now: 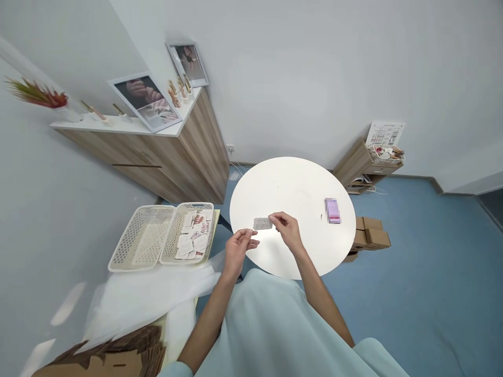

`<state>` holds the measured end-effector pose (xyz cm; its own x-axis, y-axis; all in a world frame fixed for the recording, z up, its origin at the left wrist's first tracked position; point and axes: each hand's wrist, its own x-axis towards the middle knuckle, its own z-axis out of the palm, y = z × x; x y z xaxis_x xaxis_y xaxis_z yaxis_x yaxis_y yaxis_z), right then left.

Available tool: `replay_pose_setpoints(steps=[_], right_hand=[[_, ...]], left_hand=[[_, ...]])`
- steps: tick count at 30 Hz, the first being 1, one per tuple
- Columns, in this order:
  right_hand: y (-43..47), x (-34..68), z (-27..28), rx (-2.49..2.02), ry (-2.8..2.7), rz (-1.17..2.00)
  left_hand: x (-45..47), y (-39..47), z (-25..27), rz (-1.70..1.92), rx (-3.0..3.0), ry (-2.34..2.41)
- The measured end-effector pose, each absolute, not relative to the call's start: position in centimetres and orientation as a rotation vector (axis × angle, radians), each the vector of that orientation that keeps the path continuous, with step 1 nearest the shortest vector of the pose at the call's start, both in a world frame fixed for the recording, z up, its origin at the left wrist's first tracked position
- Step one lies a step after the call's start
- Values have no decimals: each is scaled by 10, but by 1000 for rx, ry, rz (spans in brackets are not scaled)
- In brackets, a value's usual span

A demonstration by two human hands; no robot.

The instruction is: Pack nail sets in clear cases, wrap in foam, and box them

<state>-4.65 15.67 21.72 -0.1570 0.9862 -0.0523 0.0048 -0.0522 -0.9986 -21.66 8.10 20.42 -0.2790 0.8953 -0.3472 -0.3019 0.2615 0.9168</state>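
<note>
one small printed card (262,224) is held over the round white table (291,178), at nine o'clock from its middle. the right hand (286,230) pinches the card's right end between thumb and fingers. the left hand (238,248) is at the lower left corner, fingers partly bent; whether they grip it i cannot tell. at three o'clock on the tabletop lies a blurred purple pack (333,210). past the edge at nine o'clock is a pale basket (170,246) of loose cards (196,238), another basket (128,241) beside it. cardboard boxes (371,233) stand at three o'clock, a wood-grain cabinet (188,152) at ten.
</note>
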Motion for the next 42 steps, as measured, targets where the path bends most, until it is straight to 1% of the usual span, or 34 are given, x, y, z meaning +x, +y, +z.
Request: replay_pose_setpoints(steps=[4,10,16,20,28,36,42], right_hand=[[153,-45,221,-1117,-1260,1443],[152,-45,228,-1016,-1238,1457],[159,-40,237,-1002,-1302,1354],[166,-39,240,-980,-1272,1380],[179,-50,237,-1125,-1164,1379],[186,-62,243,-1113,-1225,1371],[184,-72,245,-1062,-1243,1431]], left_hand=[[-217,88,209,1324,553,1397],[-221,97,215,1181,482,1245],[-221,107,222,1325,457,1221],[-223,111,227,1372,460,1218],[-226,113,231,1411,530,1238],[-242,117,214,1231,289,930],[-250,113,222,1053,381,693]])
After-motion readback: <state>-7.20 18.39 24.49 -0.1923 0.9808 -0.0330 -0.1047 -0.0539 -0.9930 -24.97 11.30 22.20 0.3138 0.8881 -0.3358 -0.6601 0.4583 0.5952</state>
